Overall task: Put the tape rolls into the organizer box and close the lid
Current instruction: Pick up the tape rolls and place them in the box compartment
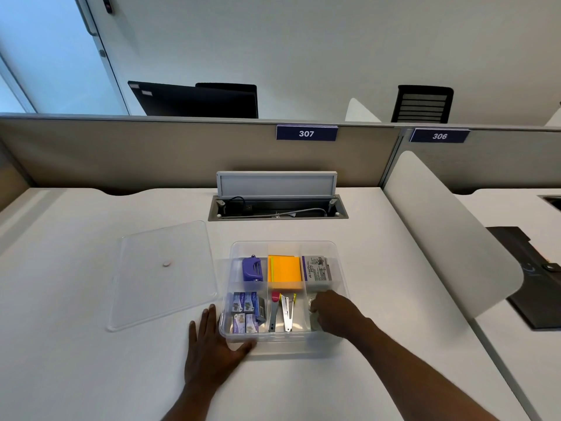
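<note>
A clear plastic organizer box (283, 247) with six compartments stands open on the white desk. My right hand (335, 311) reaches into its near right compartment, fingers curled over clear tape rolls (312, 305) that show only partly past the fingers. My left hand (212, 344) lies flat on the desk against the box's near left corner, thumb along its front wall. The clear lid (164, 275) lies flat on the desk to the left of the box.
The other compartments hold a purple punch (252, 268), orange sticky notes (285, 273), a white carton (317, 268), staple boxes (246, 311) and metal tools (283, 311). An open cable tray (277, 208) sits behind; a white divider (449, 235) rises at the right.
</note>
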Action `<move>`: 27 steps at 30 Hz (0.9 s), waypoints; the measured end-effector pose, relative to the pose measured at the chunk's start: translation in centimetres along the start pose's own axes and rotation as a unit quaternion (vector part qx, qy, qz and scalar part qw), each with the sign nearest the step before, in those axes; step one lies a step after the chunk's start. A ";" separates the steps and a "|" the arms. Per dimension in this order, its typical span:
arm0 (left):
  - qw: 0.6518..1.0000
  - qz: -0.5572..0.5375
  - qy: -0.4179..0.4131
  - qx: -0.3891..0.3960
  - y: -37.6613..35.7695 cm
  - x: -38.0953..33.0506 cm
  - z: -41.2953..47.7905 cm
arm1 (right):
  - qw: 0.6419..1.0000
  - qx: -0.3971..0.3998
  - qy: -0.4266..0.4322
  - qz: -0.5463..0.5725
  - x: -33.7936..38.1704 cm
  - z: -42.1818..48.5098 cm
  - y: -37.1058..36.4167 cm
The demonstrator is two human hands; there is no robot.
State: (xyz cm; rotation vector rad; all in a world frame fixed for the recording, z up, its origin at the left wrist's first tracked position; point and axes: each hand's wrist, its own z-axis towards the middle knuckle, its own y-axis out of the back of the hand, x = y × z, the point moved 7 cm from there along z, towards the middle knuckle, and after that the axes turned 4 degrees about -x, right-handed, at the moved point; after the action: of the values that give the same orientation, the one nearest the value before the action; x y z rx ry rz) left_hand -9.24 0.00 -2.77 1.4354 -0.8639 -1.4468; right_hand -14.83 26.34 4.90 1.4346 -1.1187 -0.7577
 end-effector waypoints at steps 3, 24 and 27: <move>1.000 0.000 0.000 0.003 -0.1 0.0 0.0 | 0.999 -0.039 -0.034 0.016 -0.6 0.0 0.8; 1.000 -0.005 0.001 0.003 0.2 -0.2 -0.1 | 0.994 0.058 -0.052 -0.080 -0.7 0.3 0.3; 1.000 -0.002 -0.001 0.003 0.2 -0.2 -0.1 | 0.994 0.059 -0.048 -0.082 -0.7 0.3 0.3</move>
State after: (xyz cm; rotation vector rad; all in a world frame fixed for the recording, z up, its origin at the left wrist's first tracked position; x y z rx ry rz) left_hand -9.17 0.11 -2.50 1.4418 -0.8662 -1.4500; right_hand -15.40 26.94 5.04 1.6195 -1.1438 -0.8962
